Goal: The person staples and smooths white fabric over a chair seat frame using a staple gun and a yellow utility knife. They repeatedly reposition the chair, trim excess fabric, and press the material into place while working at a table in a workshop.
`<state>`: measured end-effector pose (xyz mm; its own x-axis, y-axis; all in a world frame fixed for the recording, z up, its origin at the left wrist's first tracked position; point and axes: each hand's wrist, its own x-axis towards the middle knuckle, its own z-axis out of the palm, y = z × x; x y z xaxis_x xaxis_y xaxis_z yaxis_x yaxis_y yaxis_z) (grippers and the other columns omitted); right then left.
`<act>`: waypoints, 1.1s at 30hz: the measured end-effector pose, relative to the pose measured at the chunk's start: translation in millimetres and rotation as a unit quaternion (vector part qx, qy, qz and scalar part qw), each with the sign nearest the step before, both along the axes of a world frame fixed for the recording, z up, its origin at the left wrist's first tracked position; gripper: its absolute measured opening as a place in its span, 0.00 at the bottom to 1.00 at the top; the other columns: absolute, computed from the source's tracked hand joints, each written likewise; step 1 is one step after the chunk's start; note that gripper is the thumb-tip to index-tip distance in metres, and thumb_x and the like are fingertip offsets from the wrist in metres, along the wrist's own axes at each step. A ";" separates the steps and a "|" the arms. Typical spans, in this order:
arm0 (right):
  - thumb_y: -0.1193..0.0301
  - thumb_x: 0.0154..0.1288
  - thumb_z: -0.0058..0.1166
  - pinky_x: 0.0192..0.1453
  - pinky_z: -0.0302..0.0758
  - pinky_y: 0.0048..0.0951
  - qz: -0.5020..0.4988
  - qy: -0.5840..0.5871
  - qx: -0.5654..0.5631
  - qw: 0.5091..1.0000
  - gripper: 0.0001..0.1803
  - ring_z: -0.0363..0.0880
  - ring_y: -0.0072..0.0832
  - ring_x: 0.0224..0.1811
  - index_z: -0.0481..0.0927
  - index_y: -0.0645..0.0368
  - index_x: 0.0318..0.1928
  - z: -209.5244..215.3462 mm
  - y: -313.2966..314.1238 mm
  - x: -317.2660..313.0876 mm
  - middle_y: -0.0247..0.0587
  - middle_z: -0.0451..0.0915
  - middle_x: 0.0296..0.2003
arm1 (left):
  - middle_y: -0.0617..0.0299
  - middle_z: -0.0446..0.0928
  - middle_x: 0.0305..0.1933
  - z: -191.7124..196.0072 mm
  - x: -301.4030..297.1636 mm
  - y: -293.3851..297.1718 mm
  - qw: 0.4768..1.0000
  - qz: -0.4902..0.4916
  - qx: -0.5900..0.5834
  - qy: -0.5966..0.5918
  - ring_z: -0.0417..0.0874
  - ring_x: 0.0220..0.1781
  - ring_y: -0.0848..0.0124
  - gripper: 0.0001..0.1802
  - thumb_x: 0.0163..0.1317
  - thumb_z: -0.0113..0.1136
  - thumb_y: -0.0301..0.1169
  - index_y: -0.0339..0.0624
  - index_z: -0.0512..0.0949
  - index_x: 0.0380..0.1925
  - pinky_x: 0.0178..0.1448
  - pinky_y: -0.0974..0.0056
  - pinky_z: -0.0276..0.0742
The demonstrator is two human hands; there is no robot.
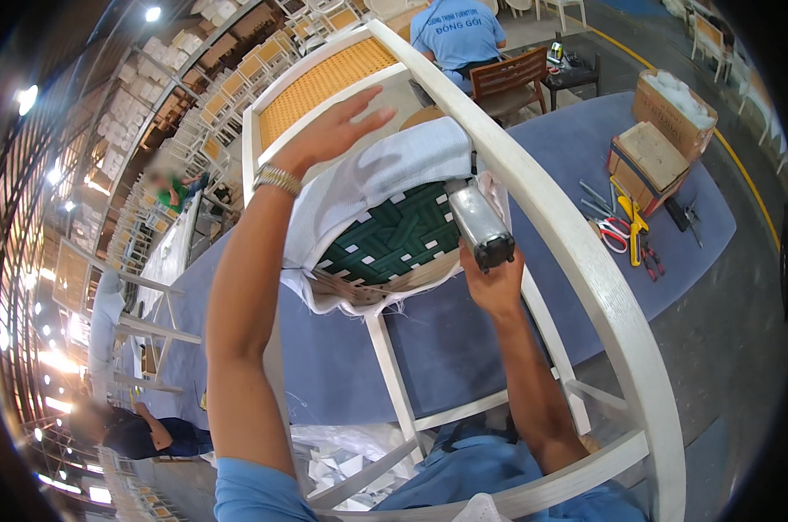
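Gripping silver tool (pixel 479 224) — right hand (pixel 495 280) | green-webbed seat (pixel 394 233) — just leftward

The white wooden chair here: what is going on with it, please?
The right hand holds what looks like a silver staple gun at the edge of the green webbing seat of the white wooden chair. The left hand is open over the pale fabric along the seat edge; whether it touches is unclear. Scissors and pliers lie on the blue table.

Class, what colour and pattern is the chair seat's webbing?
Dark green, interlaced webbing, seen best in the head view.
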<state>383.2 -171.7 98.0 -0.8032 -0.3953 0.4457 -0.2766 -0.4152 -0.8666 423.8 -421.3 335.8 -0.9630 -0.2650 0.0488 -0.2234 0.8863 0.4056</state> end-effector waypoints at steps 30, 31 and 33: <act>0.78 0.53 0.67 0.49 0.82 0.38 -0.019 0.156 0.012 0.988 0.20 0.85 0.49 0.45 0.81 0.64 0.49 26.0 -49.1 51.7 0.52 0.81 0.48 | 0.41 0.67 0.73 -64.8 44.3 28.7 0.961 0.013 -0.275 -0.006 0.73 0.69 0.41 0.50 0.54 0.70 0.31 0.43 0.56 0.76 0.70 0.45 0.73; 0.78 0.53 0.67 0.50 0.82 0.39 -0.010 0.149 0.014 0.989 0.21 0.85 0.50 0.46 0.81 0.64 0.49 29.0 -48.5 51.9 0.52 0.81 0.48 | 0.41 0.67 0.73 -64.4 44.6 27.9 0.961 0.015 -0.276 -0.006 0.74 0.68 0.41 0.50 0.54 0.71 0.31 0.43 0.56 0.77 0.69 0.45 0.74; 0.78 0.52 0.67 0.52 0.81 0.40 -0.006 0.147 0.012 0.989 0.21 0.84 0.51 0.47 0.80 0.64 0.49 35.6 -47.3 52.7 0.53 0.80 0.49 | 0.41 0.68 0.72 -63.9 45.7 27.3 0.959 0.017 -0.282 -0.002 0.74 0.68 0.42 0.50 0.54 0.71 0.31 0.43 0.56 0.77 0.69 0.45 0.74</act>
